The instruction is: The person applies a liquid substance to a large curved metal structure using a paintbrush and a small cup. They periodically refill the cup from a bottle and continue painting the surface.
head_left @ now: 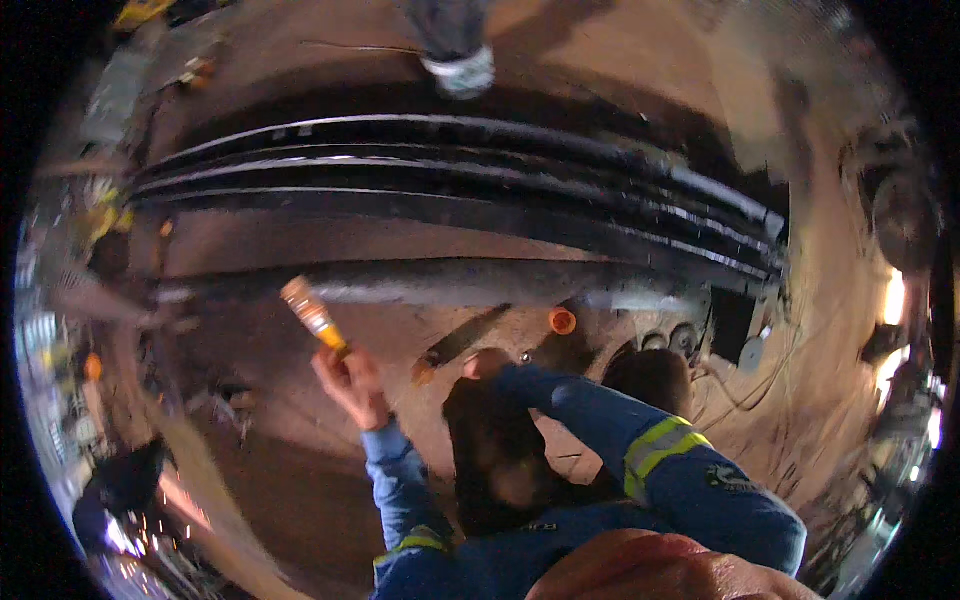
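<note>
My left hand is closed around the yellow handle of a paintbrush. The brush's pale bristles point up and to the left, close to a long dark pipe that lies crosswise in front of me. My right hand rests at my knee, its fingers too blurred to make out. Beyond that hand, to the right, a small orange cup stands on the ground near the pipe.
Several long black metal beams lie behind the pipe. Another person's shoe is on their far side. Round grey discs and a cable lie at the right. Sparks fly at the lower left.
</note>
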